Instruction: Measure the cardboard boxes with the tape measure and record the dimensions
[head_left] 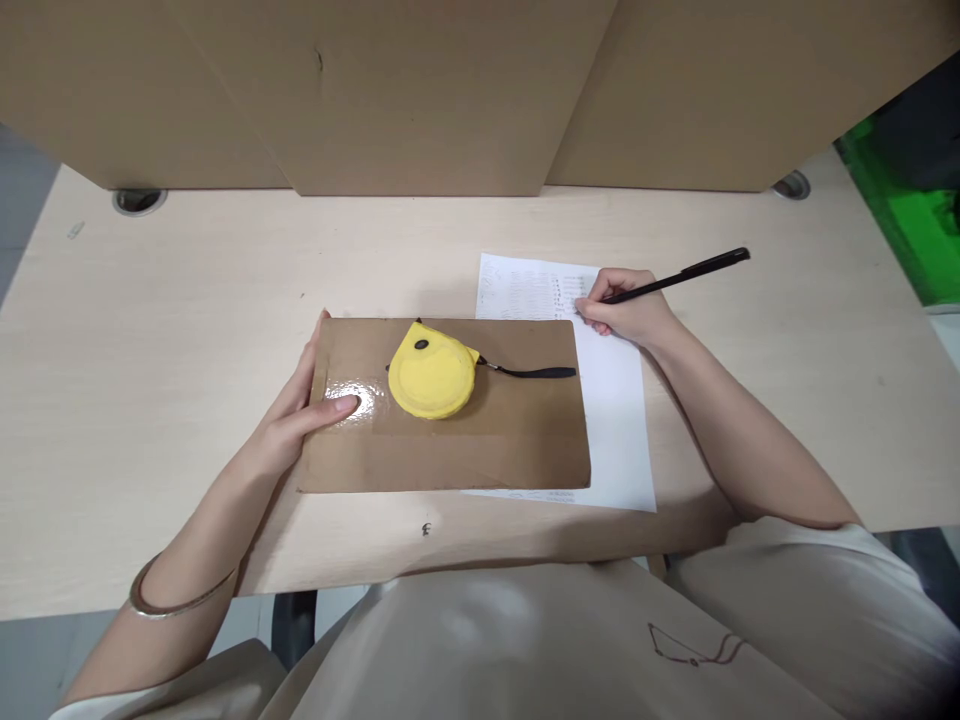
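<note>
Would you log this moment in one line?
left hand on brown cardboard sheet; right hand: black pen on white paper; yellow tape measure on sheet

A pale wooden table (pixel 150 330) has a flat piece of brown cardboard (pixel 465 450) on it. A yellow tape measure (pixel 433 375) sits on the cardboard, and its black strap (pixel 536 373) points to the right. The left hand (pixel 304 405) rests on the left edge of the cardboard, with the thumb on a shiny strip of tape. The right hand (pixel 626 312) holds a black pen (pixel 679 275) with its tip on a sheet of white paper (pixel 619 420). The paper lies partly under the cardboard. A silver bangle (pixel 176 598) is on the left wrist.
</note>
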